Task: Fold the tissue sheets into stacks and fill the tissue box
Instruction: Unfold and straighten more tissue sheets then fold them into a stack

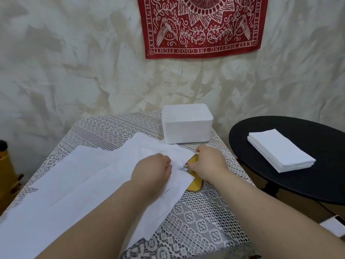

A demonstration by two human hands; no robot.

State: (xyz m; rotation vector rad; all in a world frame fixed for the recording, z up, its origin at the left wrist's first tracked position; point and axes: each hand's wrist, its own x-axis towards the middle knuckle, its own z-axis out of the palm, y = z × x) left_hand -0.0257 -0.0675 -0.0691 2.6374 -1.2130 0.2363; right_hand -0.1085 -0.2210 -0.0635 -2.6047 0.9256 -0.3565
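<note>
While the loose tissue sheets [78,184] lie spread across the desk [201,227] at lower left, their right edge is pinched by the curled right-hand fingers [192,166]; the left hand [152,170] is pressed on them, fingers curled under. The white tissue box [186,123] is stood open at centre.

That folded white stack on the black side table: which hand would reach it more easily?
Probably the right hand: the folded stack lies to its right on the black table, while the left hand rests on the loose sheets.

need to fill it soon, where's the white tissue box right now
In the head view the white tissue box stands at the far edge of the lace-covered table, against the wall, just beyond both hands.
</note>
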